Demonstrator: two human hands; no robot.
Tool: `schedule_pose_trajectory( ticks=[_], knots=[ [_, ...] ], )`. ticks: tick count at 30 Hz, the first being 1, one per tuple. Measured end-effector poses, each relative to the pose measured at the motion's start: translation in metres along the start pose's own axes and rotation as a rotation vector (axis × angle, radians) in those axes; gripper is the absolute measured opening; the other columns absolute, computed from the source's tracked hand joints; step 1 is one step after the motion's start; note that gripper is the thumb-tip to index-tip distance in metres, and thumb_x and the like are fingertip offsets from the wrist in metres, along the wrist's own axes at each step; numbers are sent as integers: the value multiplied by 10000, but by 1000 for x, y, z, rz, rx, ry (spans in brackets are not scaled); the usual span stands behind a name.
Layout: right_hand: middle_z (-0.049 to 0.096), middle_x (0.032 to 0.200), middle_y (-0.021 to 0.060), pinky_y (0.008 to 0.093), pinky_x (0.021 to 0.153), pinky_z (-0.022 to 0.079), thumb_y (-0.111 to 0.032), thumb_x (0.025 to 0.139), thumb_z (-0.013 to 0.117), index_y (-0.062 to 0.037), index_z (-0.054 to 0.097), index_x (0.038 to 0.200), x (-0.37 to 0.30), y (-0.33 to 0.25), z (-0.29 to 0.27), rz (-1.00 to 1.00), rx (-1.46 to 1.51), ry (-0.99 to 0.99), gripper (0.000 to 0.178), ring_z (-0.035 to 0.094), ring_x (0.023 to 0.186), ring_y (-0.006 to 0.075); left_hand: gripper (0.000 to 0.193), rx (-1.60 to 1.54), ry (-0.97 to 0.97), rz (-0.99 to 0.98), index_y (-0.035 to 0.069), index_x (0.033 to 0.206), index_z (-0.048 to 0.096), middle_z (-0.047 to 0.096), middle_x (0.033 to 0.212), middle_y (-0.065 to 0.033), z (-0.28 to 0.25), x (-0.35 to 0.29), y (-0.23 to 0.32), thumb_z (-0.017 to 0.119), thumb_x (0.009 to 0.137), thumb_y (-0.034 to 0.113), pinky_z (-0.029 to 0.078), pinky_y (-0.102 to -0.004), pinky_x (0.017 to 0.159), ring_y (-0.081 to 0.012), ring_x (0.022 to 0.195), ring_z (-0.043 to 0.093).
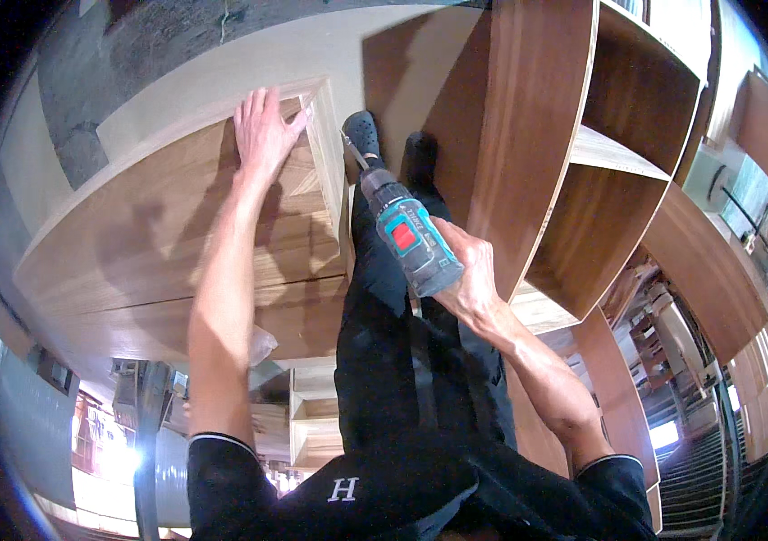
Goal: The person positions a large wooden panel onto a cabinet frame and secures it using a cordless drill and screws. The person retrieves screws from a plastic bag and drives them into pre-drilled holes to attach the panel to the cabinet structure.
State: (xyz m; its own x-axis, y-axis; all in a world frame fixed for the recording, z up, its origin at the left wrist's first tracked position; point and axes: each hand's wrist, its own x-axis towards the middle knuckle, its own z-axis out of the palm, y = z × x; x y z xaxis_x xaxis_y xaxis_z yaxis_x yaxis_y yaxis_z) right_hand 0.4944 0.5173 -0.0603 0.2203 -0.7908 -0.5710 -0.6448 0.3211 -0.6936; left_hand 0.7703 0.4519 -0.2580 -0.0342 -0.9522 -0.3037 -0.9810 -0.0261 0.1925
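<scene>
My right hand (471,270) is wrapped round the handle of a teal and black cordless drill (413,236) with a red patch on its side. The drill's long bit points up and left, with its tip near the edge of a wooden cabinet (285,239) but apart from it as far as I can see. On that cabinet's far corner lies my left hand (264,135), fingers stretched over the pale top rail and thumb spread toward the end strip (322,167). What the fingertips touch beyond the rail cannot be made out.
An open wooden shelf unit (533,153) with deep compartments stands close on my right. Between the two pieces, my shoes (361,133) are on a brown board. A pale sheet (177,90) lies beyond the cabinet. More panels (704,270) stand at far right.
</scene>
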Motion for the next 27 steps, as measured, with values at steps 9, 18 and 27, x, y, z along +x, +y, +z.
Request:
schedule_pose_trajectory(
  ticks=[9, 18, 27],
  knots=[
    [639, 848, 158, 410, 651, 513, -143, 670, 710, -37, 592, 1042, -18, 19, 6, 16, -40, -12, 404, 637, 748, 344, 520, 17, -343, -27, 23, 978, 656, 654, 993, -179, 4, 19, 11, 561, 772, 491, 451, -433, 868, -316, 1008, 590],
    [645, 870, 191, 384, 693, 513, -119, 675, 712, -23, 609, 1033, -4, 5, 4, 25, -13, -14, 385, 642, 793, 353, 477, 17, -206, -81, 20, 913, 666, 664, 936, -166, 12, 12, 10, 546, 774, 459, 435, -418, 870, -305, 948, 602],
    [634, 789, 187, 434, 652, 496, -139, 635, 697, -44, 600, 957, 51, -34, 32, -76, -128, -77, 350, 629, 736, 361, 473, -80, -130, 76, 18, 977, 643, 654, 969, -167, 21, 9, -14, 598, 780, 447, 450, -416, 874, -322, 958, 607]
  ],
)
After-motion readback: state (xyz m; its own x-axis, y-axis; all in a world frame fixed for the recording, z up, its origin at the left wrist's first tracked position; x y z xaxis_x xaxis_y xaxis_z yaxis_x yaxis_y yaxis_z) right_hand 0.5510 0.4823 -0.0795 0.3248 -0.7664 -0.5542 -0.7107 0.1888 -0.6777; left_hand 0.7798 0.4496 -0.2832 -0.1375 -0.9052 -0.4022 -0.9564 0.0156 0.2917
